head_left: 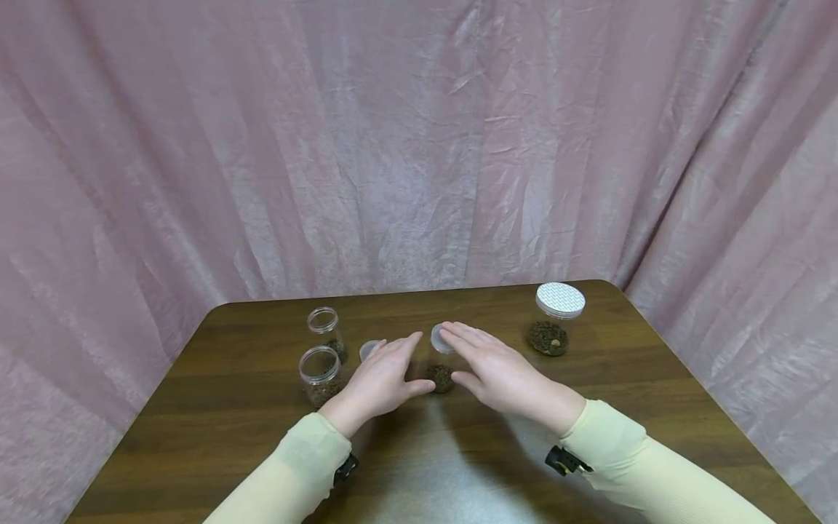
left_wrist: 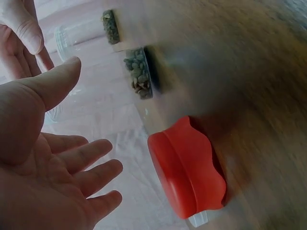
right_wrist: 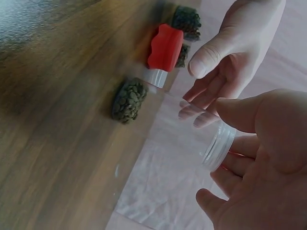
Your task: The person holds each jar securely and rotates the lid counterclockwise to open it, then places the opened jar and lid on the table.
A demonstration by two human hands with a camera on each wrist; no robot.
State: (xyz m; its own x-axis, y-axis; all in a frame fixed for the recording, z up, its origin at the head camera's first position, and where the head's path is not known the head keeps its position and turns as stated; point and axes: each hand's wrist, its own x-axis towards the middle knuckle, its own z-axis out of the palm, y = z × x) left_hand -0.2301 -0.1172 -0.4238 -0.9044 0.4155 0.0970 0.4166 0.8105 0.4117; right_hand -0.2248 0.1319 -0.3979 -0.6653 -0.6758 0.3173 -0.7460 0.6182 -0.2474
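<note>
"Can you read any writing near your hands?"

"To the right of the middle jar (head_left: 441,376), and farther from me, stands a large jar (head_left: 548,338). Its white lid (head_left: 560,299) has a fine pattern; whether letters are in it, I cannot tell."

"And how are your hands posed?"

"My left hand (head_left: 382,375) is to the left of the middle jar, and my right hand (head_left: 500,372) is to its right. Both palms face inward, toward the jar."

"Are your fingers holding it?"

"The left fingers are extended, with small gaps, and the thumb is apart from them. The right fingers are nearly straight, their tips at the jar's pale top; if they touch it, I cannot tell."

"Where exactly is this jar?"

"It stands on the table (head_left: 196,407) between my hands, with dark pieces at its bottom. A red scalloped object (left_wrist: 187,167) is near its left side, and two more jars (head_left: 321,391) are farther left."
</note>
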